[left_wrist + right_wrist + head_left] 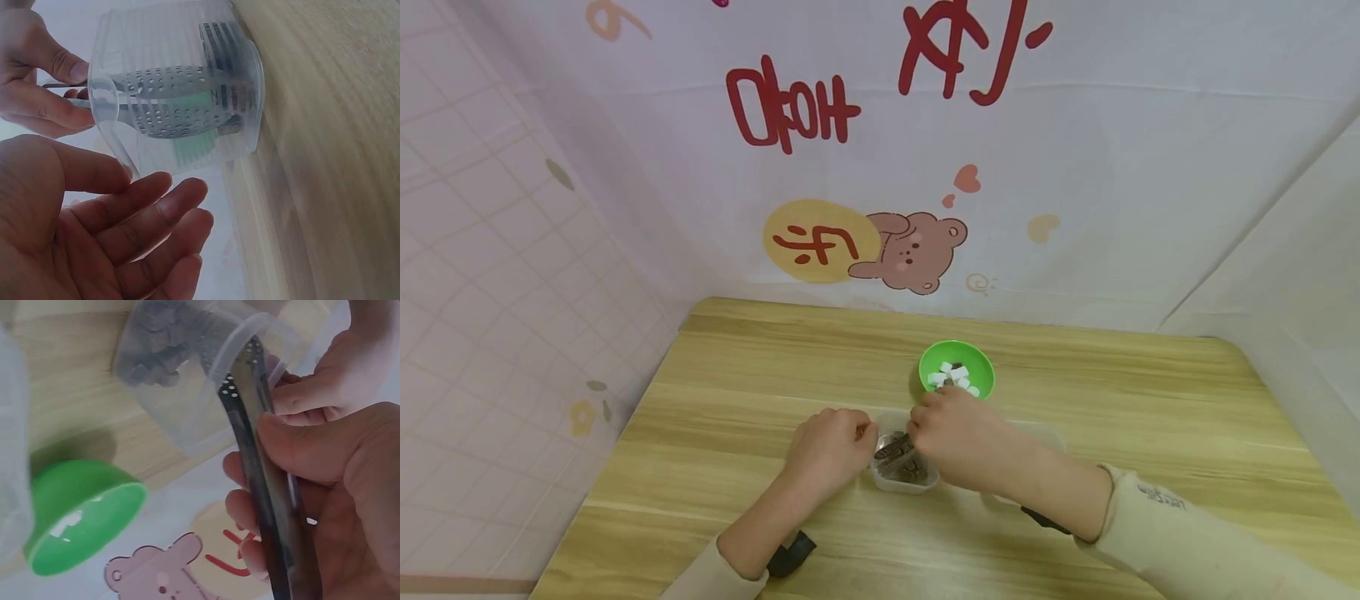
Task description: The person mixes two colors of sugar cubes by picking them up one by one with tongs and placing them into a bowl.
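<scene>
I clamp dark metal tongs (250, 459) with perforated heads in my right hand (958, 433); the heads dip beyond those fingertips into a clear, square-sided plastic tub (156, 28), above small dark chunks (156, 344). My left hand (831, 446) is beside its rim, fingers loosely bent; contact, I can't tell. Past my right fingertips stands a round green bowl (981, 364) holding white cubes (958, 374).

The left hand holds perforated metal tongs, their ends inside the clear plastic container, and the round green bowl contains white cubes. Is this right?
Not the left hand: the right wrist view shows the right hand holding the tongs. Their ends are inside the container; the bowl contains white cubes.
</scene>
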The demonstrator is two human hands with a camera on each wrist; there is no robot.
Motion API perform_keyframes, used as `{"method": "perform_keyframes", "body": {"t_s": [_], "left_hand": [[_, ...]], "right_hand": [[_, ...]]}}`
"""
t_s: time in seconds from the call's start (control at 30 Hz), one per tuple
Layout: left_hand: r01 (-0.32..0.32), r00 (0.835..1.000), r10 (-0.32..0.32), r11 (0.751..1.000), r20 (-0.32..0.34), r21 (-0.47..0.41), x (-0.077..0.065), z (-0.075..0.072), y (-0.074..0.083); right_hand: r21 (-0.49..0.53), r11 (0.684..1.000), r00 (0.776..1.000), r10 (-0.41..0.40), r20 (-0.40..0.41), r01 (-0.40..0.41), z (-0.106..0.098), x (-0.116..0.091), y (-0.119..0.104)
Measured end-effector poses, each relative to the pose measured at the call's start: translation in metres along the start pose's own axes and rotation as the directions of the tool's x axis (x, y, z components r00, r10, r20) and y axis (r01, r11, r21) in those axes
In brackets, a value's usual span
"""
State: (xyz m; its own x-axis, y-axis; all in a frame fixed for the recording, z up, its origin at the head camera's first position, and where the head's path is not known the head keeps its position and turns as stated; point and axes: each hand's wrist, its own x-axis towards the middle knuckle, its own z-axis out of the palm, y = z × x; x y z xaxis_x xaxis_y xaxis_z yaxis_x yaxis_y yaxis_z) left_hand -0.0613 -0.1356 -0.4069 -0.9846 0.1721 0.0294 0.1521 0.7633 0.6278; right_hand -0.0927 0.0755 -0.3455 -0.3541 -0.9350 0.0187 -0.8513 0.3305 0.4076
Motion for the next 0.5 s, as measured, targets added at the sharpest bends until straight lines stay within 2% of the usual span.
{"method": "perform_keyframes", "body": {"t_s": [0.17,0.3,0.4,0.5], "left_hand": [[0.0,1.0,0.0,1.0,0.002,-0.006,0.0,0.001,-0.002],[0.001,1.0,-0.001,1.0,0.008,-0.014,0.0,0.001,-0.003],[0.006,1.0,-0.006,1.0,0.016,-0.023,0.0,0.001,-0.003],[0.012,1.0,-0.012,1.0,0.022,-0.023,0.0,0.001,-0.003]], "right_hand": [[-0.049,0.999,0.999,-0.02,0.031,0.022,-0.01,0.004,-0.007],[-0.131,0.989,0.996,-0.066,0.058,0.073,-0.013,0.005,-0.013],[-0.174,0.981,0.995,-0.082,0.056,0.091,-0.011,0.005,-0.015],[-0.165,0.983,0.997,-0.076,0.025,0.079,-0.007,0.004,-0.014]]}}
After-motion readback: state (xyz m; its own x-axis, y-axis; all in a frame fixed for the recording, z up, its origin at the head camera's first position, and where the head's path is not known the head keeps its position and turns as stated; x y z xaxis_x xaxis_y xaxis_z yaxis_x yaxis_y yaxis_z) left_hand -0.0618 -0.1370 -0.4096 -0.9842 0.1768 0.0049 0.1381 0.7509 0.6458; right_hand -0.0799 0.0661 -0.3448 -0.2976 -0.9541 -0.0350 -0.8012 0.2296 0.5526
